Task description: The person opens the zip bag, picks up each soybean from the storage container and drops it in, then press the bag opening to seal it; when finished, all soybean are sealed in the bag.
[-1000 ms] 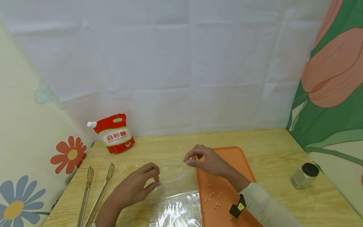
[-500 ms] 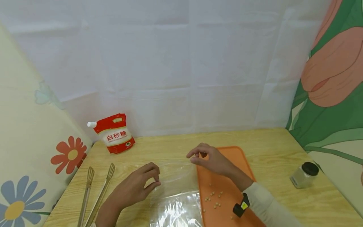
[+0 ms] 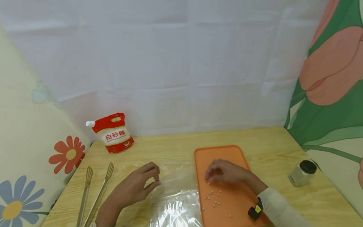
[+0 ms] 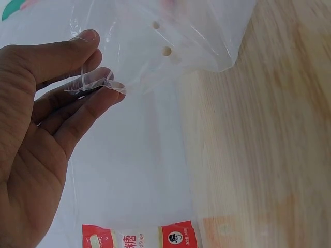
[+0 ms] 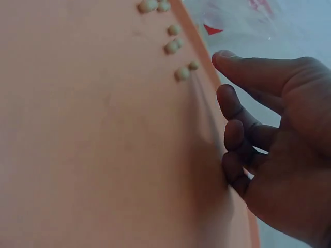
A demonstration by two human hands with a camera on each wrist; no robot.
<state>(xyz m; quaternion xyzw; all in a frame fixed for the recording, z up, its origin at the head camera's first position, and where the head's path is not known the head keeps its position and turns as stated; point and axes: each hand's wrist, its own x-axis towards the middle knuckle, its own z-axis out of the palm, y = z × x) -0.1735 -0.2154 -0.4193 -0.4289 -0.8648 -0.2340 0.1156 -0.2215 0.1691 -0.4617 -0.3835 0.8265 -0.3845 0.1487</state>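
My left hand holds the mouth of a clear plastic bag, its rim caught among the fingers in the left wrist view. Two round beige beans show through the film there. The bag lies along the left edge of an orange tray. Over that tray hovers my right hand, fingers loosely bent, thumb apart from them and nothing between. Several more beans are scattered on the tray just below it; in the right wrist view, some beans lie close to the thumb tip.
Metal tongs lie spread at the left of the wooden table. A red and white sugar pouch with a white spout stands at the back left. On the right stands a small clear jar with a black lid.
My right hand has moved from beside the bag's mouth rightward and down over the beans on the tray. The left hand has kept its place at the bag.
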